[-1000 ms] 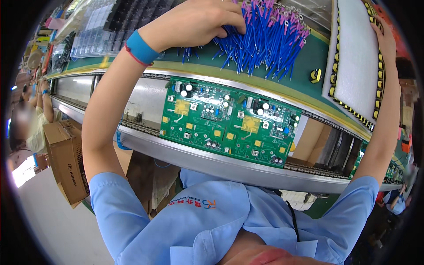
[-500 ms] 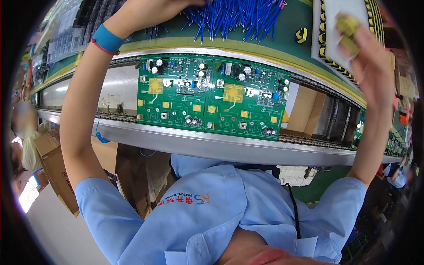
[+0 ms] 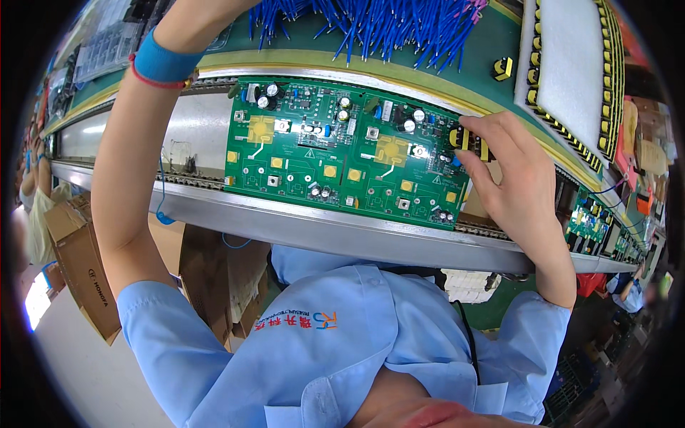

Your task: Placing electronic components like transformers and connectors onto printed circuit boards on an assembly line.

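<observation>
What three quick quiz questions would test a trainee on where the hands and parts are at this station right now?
1. True or false: the right hand presses a yellow-and-black component at the right edge of the green circuit board.
2. What lies above the board on the green bench top?
A. a pile of blue wires
B. a soldering iron
C. a stack of red caps
3. Fill in: the left forearm wears a ____ wristband.

Key: 1 true; 2 A; 3 blue. The left hand itself is out of view past the top edge.
</observation>
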Motion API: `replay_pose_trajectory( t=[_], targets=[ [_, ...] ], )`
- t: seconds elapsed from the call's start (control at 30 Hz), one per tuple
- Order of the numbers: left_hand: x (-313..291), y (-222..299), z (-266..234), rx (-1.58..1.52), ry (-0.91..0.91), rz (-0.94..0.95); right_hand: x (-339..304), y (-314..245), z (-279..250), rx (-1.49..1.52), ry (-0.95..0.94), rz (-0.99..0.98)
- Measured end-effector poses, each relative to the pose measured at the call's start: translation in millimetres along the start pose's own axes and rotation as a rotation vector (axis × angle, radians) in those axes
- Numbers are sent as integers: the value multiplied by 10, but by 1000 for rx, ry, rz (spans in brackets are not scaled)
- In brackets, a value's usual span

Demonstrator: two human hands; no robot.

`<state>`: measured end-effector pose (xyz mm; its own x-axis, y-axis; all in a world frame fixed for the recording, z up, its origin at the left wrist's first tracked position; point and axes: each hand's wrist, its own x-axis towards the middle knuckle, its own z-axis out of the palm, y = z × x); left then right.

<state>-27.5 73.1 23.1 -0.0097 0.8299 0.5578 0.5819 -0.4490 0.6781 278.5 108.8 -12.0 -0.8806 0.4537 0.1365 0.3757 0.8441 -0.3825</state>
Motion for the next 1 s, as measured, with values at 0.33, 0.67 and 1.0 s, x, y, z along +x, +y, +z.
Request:
replay_pose_trajectory(
  t=[0.33,0.67,1.0],
  targets=[
    [-244,350,4,186,-251,-155,74,-126,-37,-144,-29,-26],
    [-358,326,154,409,-549,167,108,-190,-301,207,3,156],
    [-346,34,355,737,-509,642,44,-8,-198,293,75,68]
  ],
)
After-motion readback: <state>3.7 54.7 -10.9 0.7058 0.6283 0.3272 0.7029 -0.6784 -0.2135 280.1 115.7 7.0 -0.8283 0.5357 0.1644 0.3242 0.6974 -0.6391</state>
